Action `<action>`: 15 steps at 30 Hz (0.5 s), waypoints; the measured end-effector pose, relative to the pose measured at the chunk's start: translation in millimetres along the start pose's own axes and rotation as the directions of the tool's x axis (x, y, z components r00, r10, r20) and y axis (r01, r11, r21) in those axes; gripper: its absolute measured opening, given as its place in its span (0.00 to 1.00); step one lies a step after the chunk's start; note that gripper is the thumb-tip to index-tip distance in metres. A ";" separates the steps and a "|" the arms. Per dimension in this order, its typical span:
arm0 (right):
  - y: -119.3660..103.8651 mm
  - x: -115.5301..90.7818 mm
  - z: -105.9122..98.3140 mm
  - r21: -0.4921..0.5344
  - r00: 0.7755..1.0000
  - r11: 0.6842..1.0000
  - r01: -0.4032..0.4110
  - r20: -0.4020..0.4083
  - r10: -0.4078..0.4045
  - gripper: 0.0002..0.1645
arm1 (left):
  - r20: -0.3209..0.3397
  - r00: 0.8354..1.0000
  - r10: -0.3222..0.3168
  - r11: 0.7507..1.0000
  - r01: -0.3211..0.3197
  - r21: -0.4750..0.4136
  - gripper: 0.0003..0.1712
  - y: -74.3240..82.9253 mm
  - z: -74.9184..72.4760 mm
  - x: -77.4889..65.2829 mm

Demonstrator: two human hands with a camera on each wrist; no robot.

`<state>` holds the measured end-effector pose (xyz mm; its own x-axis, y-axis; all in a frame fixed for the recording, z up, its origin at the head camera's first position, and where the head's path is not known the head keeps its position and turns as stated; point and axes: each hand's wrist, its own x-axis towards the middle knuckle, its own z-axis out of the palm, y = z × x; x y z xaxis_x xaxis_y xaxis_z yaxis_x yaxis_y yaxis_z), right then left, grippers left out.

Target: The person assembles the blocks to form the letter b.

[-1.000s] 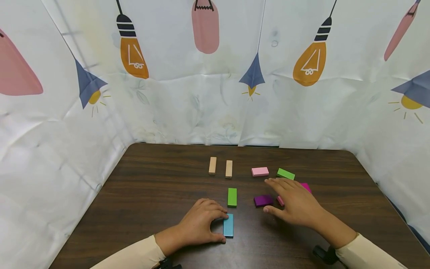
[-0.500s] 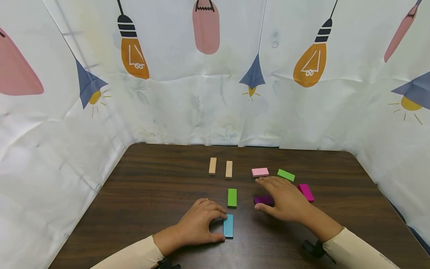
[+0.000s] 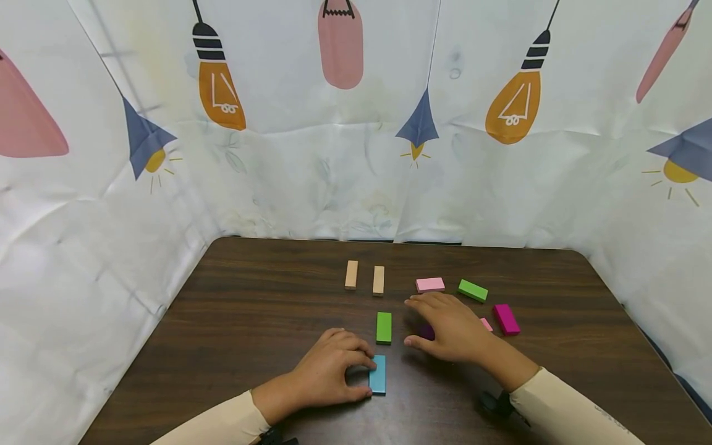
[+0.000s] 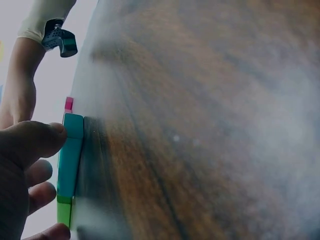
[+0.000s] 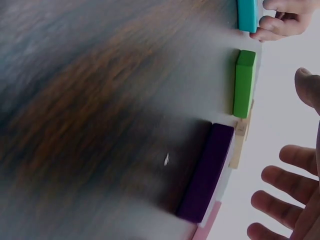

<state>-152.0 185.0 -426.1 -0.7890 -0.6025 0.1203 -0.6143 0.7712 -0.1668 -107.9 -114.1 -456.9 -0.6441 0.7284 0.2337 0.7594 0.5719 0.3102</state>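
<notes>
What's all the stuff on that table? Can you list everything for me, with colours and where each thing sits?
Table: one, dark brown wood, fills the lower half of the head view.
Backdrop sheet: one, white with printed lamps and bulbs, behind and beside the table.
Tan blocks: two, side by side, far centre.
Light pink block: one, far right of centre.
Green block, far: one, right of the light pink one.
Magenta block: one, right side.
Small pink block: one, mostly hidden beside the right hand.
Green block, near: one, centre.
Purple block: one, under the right hand.
Teal block: one, near centre.
Left hand: fingers pinch the teal block.
Right hand: spread over the purple block.
</notes>
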 end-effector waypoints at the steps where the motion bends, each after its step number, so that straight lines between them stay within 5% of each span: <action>1: -0.6 1.4 1.3 -0.005 1.000 1.000 0.005 0.002 -0.005 0.47 | -0.004 1.000 0.008 1.000 -0.008 0.003 0.16 0.1 -0.1 -0.1; 15: -9.5 19.6 15.9 -0.005 0.997 0.997 0.073 0.037 -0.073 0.42 | -0.035 0.998 0.051 0.999 -0.050 0.020 0.14 -0.7 1.4 -0.5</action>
<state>-161.5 162.5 -437.7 -0.7414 -0.6641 0.0963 -0.6704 0.7261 -0.1529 -107.9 -114.4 -458.5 -0.6075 0.7429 0.2813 0.7924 0.5419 0.2800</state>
